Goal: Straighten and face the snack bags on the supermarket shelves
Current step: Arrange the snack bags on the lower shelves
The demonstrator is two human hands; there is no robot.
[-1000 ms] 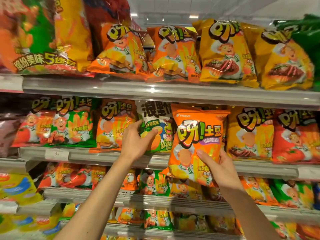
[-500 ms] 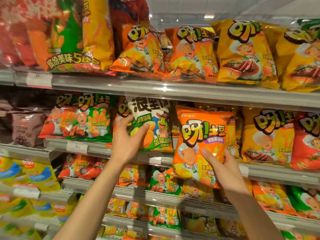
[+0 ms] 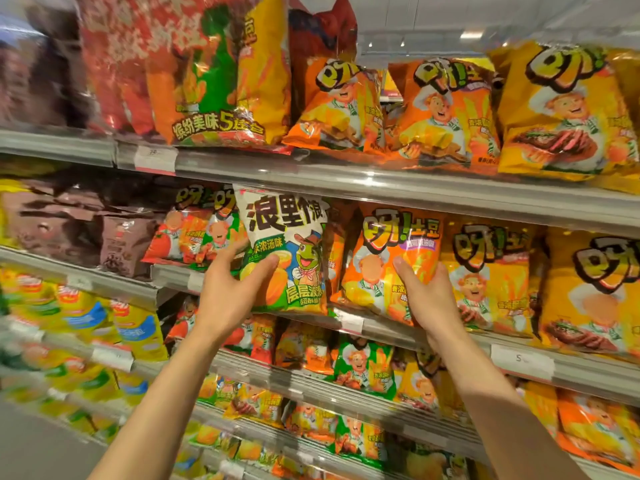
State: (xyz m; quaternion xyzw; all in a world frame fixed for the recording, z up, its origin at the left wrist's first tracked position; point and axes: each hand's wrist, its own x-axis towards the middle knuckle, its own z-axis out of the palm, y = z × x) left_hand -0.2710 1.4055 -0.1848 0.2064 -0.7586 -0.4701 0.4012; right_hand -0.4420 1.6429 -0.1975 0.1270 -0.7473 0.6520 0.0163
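I read "浪里个浪" on the white-and-green bag (image 3: 284,251); right of it, "呀!土豆" on the orange bag (image 3: 391,261). Above-left of it, "缤纷美味5连包" on the multipack (image 3: 218,98). Lower right, "5" on a price tag (image 3: 521,360).

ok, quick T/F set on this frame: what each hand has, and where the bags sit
1. The left hand grips the white-and-green frog-mascot snack bag. True.
2. The right hand hangs free, touching nothing. False: it holds the lower part of the orange chef-print snack bag.
3. Both held bags are at the middle shelf level, under the grey metal shelf rail. True.
4. The frog-mascot bag is to the right of the orange chef-print bag. False: it is to the left.
5. The yellow chef-print bag with a steak picture is immediately right of the orange bag. True.
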